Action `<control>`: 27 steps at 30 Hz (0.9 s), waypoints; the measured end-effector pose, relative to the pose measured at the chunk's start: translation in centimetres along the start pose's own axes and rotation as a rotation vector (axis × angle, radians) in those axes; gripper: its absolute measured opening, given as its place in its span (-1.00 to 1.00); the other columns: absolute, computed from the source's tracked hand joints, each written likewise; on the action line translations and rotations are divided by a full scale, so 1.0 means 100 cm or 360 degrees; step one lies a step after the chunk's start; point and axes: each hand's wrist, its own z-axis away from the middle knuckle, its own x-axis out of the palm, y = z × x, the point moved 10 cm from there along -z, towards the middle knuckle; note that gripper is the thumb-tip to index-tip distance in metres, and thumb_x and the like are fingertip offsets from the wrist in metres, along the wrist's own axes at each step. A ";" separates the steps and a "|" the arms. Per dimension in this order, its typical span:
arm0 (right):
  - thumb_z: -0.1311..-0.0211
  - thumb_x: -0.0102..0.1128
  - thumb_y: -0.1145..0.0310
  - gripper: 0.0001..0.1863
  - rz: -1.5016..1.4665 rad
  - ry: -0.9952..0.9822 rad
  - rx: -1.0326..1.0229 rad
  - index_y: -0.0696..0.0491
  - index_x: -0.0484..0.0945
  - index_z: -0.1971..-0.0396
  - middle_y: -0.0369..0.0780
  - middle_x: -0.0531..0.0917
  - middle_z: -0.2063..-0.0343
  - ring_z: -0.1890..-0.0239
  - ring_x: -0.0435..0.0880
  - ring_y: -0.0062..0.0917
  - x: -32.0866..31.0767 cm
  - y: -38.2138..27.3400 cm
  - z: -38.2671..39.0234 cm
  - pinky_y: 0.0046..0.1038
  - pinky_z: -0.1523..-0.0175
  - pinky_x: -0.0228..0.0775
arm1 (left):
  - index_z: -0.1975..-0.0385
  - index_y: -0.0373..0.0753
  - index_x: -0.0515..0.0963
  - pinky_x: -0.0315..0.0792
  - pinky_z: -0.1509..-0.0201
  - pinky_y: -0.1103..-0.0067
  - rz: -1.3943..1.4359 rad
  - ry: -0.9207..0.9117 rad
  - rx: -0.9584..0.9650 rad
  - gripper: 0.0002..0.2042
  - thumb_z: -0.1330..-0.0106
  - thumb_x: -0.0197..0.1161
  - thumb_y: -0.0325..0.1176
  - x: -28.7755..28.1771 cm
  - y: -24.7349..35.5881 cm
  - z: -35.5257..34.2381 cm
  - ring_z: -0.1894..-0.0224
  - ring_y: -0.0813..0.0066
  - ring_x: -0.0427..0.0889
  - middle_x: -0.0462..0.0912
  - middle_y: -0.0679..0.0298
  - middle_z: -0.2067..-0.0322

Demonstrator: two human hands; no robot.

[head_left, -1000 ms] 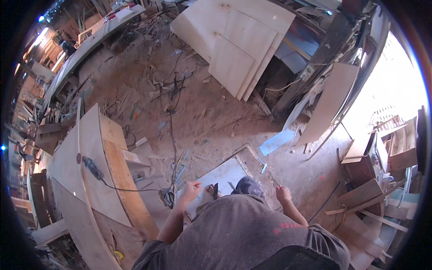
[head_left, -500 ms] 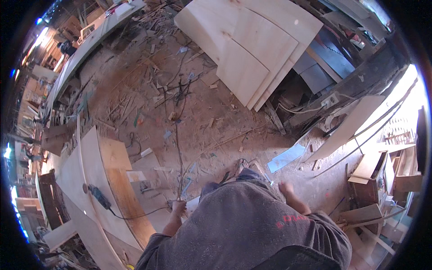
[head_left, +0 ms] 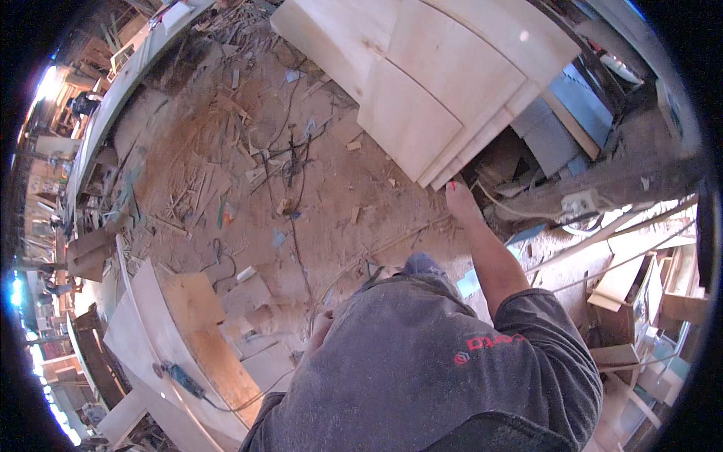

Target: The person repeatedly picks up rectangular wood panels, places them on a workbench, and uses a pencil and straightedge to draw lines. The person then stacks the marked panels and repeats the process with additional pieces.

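My right hand (head_left: 461,200) reaches forward to the near corner of the stacked plywood sheets (head_left: 410,109). Its fingers look closed, with a small red spot at their tips; what they hold is too small to make out. Close to my body, partly covered by my dark shirt, is my left hand (head_left: 321,325); its fingers do not show clearly. A dark cable (head_left: 300,260) runs along the floor towards it.
On the curved pale board (head_left: 162,335) at left lies a corded power tool (head_left: 183,379). Wood scraps (head_left: 192,196) and tangled cords litter the dusty floor. To the right are a white socket box (head_left: 578,202), a heavy beam and a wooden cabinet (head_left: 614,316).
My right arm has stretched forward, from beside my body to the plywood corner. My left hand has moved slightly forward and right. The view has shifted too.
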 end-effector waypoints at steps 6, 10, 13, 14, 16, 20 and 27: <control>-0.43 -0.07 0.08 -0.54 0.0256 -0.0061 0.0224 0.16 0.63 0.09 0.14 0.65 0.10 -0.03 0.62 0.05 0.030 0.040 -0.094 -0.07 -0.14 0.44 | -0.03 -0.31 0.60 0.43 0.49 0.61 0.0432 0.0617 -0.0219 -0.62 -0.25 0.34 -0.27 -0.128 0.070 -0.033 0.43 0.54 0.62 0.67 0.27 0.31; -0.44 -0.10 0.06 -0.52 0.0399 -0.0126 0.0294 0.16 0.64 0.08 0.13 0.66 0.09 -0.05 0.62 0.02 0.037 0.030 -0.190 -0.07 -0.15 0.44 | -0.07 -0.24 0.59 0.40 0.51 0.65 0.0567 0.0824 -0.0269 -0.61 -0.27 0.32 -0.26 -0.176 0.096 -0.042 0.44 0.56 0.63 0.67 0.25 0.30; -0.44 -0.13 0.06 -0.51 0.0558 -0.0257 0.0136 0.14 0.63 0.05 0.10 0.66 0.06 -0.06 0.62 -0.01 0.035 0.011 -0.271 -0.07 -0.17 0.43 | -0.08 -0.25 0.57 0.40 0.52 0.64 0.0672 0.1019 -0.0325 -0.61 -0.27 0.33 -0.27 -0.182 0.114 -0.043 0.44 0.54 0.63 0.65 0.27 0.33; -0.44 -0.13 0.06 -0.51 0.0545 -0.0243 0.0162 0.13 0.62 0.03 0.10 0.65 0.04 -0.08 0.61 -0.01 0.033 0.009 -0.300 -0.08 -0.18 0.43 | -0.07 -0.26 0.57 0.40 0.52 0.63 0.0884 0.0986 -0.0322 -0.61 -0.27 0.34 -0.27 -0.165 0.118 -0.048 0.43 0.53 0.63 0.65 0.28 0.34; -0.44 -0.14 0.07 -0.51 0.0503 -0.0276 0.0246 0.12 0.60 -0.02 0.09 0.64 0.00 -0.10 0.60 -0.01 0.036 0.006 -0.341 -0.10 -0.21 0.41 | -0.07 -0.27 0.57 0.41 0.51 0.62 0.1261 0.0944 -0.0351 -0.61 -0.28 0.34 -0.27 -0.134 0.094 -0.047 0.42 0.52 0.64 0.64 0.28 0.35; -0.45 -0.16 0.09 -0.52 0.0596 -0.0417 0.0204 0.10 0.57 -0.07 0.07 0.61 -0.07 -0.16 0.57 -0.05 0.047 -0.016 -0.418 -0.09 -0.25 0.39 | -0.07 -0.28 0.57 0.45 0.44 0.59 0.0684 0.0578 -0.0641 -0.62 -0.30 0.33 -0.26 -0.024 0.148 -0.027 0.36 0.52 0.66 0.67 0.28 0.34; -0.39 -0.05 0.06 -0.47 0.0728 -0.0773 0.0679 0.18 0.51 -0.12 0.10 0.54 -0.15 -0.22 0.52 -0.05 0.085 0.000 -0.484 -0.06 -0.29 0.35 | -0.08 -0.28 0.57 0.48 0.37 0.58 0.0973 0.0627 -0.0597 -0.61 -0.31 0.34 -0.24 0.058 0.212 -0.019 0.33 0.52 0.68 0.69 0.27 0.32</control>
